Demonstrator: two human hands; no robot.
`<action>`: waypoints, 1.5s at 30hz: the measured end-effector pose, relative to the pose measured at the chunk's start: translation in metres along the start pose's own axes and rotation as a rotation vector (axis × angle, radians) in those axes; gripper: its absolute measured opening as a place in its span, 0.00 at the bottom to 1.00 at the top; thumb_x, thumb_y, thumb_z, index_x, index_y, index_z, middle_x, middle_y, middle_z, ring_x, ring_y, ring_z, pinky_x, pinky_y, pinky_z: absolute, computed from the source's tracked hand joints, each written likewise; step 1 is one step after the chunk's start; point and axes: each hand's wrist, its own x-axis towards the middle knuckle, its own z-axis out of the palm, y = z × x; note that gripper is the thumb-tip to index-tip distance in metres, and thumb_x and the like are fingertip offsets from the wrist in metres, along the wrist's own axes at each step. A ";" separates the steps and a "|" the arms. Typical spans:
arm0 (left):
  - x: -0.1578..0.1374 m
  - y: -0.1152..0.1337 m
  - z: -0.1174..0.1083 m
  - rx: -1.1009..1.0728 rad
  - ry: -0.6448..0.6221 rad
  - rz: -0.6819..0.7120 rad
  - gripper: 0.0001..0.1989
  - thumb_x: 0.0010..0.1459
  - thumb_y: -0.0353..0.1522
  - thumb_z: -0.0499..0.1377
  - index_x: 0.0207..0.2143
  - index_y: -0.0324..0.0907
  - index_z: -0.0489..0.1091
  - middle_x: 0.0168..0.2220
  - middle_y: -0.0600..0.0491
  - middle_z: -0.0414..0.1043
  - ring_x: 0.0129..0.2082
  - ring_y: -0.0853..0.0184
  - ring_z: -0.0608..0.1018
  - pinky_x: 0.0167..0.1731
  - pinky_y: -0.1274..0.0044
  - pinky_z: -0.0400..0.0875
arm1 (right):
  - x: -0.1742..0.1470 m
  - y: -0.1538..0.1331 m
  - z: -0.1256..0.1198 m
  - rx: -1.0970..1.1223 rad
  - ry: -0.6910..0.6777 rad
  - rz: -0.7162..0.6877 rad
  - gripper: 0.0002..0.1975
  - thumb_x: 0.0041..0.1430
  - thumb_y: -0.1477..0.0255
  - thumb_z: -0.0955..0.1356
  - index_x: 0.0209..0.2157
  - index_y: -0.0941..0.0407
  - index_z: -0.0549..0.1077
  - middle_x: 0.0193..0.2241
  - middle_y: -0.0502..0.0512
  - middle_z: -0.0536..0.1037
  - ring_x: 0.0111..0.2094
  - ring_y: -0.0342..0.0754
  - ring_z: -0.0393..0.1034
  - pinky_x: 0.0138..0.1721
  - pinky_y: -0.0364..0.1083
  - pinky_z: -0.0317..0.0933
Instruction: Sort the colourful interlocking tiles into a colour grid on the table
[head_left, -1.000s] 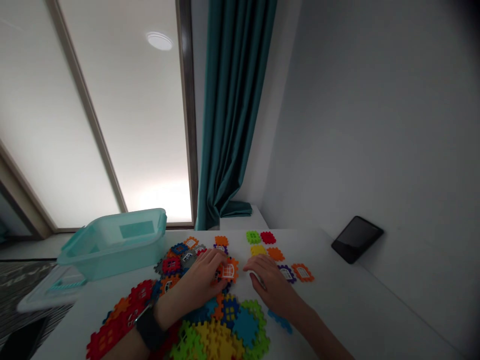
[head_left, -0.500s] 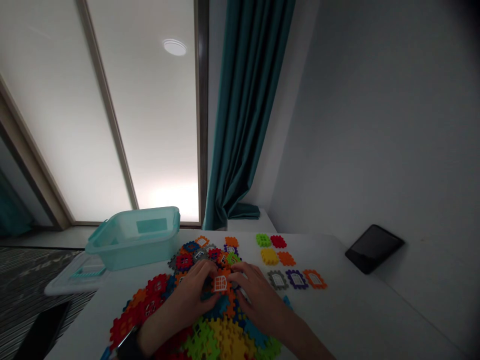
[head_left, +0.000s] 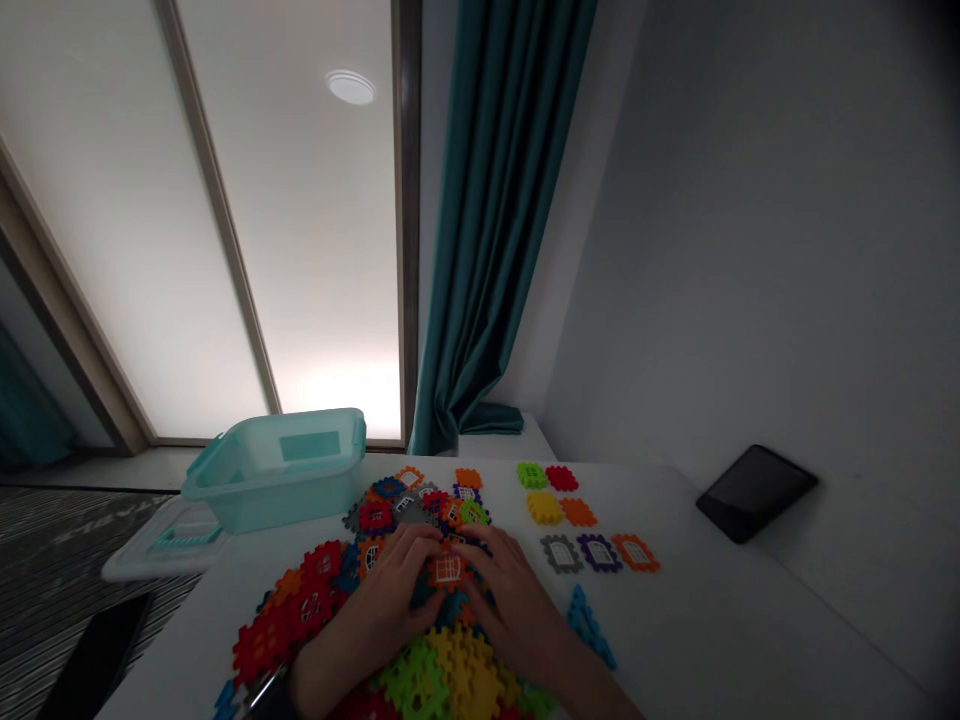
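An orange interlocking tile (head_left: 448, 570) with a white window grille lies between my two hands, over the pile of pieces. My left hand (head_left: 401, 575) curls in from the left, its fingers and thumb closed about that side of the tile. From the right, my right hand (head_left: 499, 585) closes its bent fingers on the opposite edge. Just below the hands are green tiles (head_left: 415, 680) and yellow tiles (head_left: 469, 670). Red tiles (head_left: 262, 645) lie left of my left wrist. A blue triangular piece (head_left: 590, 627) rests right of my right wrist.
Right of the pile, a yellow tile (head_left: 544, 508) and a grey window tile (head_left: 561, 553) lie among neatly spaced tiles on the white table (head_left: 697, 620). A teal bin (head_left: 281, 490) stands at the back left, near its lid (head_left: 150, 550). A black tablet (head_left: 756, 493) sits far right.
The view has shifted slightly. My right hand has moved a little left relative to the table, baring more of the blue triangle. Both hands stay at the orange tile.
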 end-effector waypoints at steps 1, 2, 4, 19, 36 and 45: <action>0.000 0.001 0.001 0.005 0.000 0.002 0.21 0.53 0.20 0.60 0.46 0.47 0.62 0.52 0.47 0.70 0.53 0.56 0.74 0.52 0.65 0.73 | 0.000 0.000 0.001 0.000 0.006 0.005 0.18 0.66 0.77 0.65 0.56 0.50 0.69 0.58 0.61 0.70 0.60 0.58 0.65 0.60 0.60 0.64; 0.000 0.002 0.002 0.011 0.000 0.006 0.21 0.52 0.20 0.60 0.46 0.47 0.62 0.51 0.47 0.70 0.53 0.56 0.75 0.51 0.65 0.73 | 0.000 0.001 0.002 0.000 0.011 0.010 0.17 0.66 0.77 0.65 0.55 0.50 0.69 0.57 0.61 0.70 0.59 0.58 0.65 0.59 0.60 0.65; 0.000 0.003 0.003 0.022 -0.005 0.014 0.22 0.52 0.19 0.61 0.45 0.46 0.61 0.51 0.48 0.71 0.51 0.56 0.75 0.50 0.66 0.74 | 0.001 0.003 0.005 0.003 0.021 0.025 0.16 0.65 0.78 0.66 0.53 0.51 0.70 0.56 0.60 0.71 0.58 0.58 0.66 0.58 0.60 0.65; 0.001 -0.008 0.000 0.167 0.071 0.013 0.17 0.52 0.21 0.64 0.40 0.46 0.64 0.50 0.47 0.73 0.49 0.53 0.77 0.46 0.63 0.75 | 0.006 0.010 0.003 0.242 0.107 0.124 0.06 0.67 0.76 0.65 0.34 0.52 0.66 0.39 0.54 0.71 0.46 0.53 0.68 0.49 0.52 0.65; -0.005 -0.017 -0.008 0.071 0.173 -0.067 0.13 0.56 0.24 0.62 0.42 0.47 0.66 0.51 0.47 0.73 0.52 0.53 0.77 0.49 0.61 0.74 | -0.009 0.018 0.010 0.046 0.048 0.008 0.09 0.64 0.81 0.65 0.38 0.52 0.66 0.40 0.54 0.74 0.45 0.54 0.69 0.47 0.54 0.66; -0.007 -0.003 -0.007 -0.160 0.110 -0.083 0.14 0.55 0.23 0.63 0.41 0.47 0.67 0.55 0.47 0.73 0.55 0.56 0.77 0.53 0.64 0.73 | -0.012 0.017 0.005 0.042 0.147 -0.032 0.17 0.63 0.77 0.66 0.52 0.49 0.68 0.55 0.57 0.73 0.57 0.55 0.68 0.56 0.54 0.68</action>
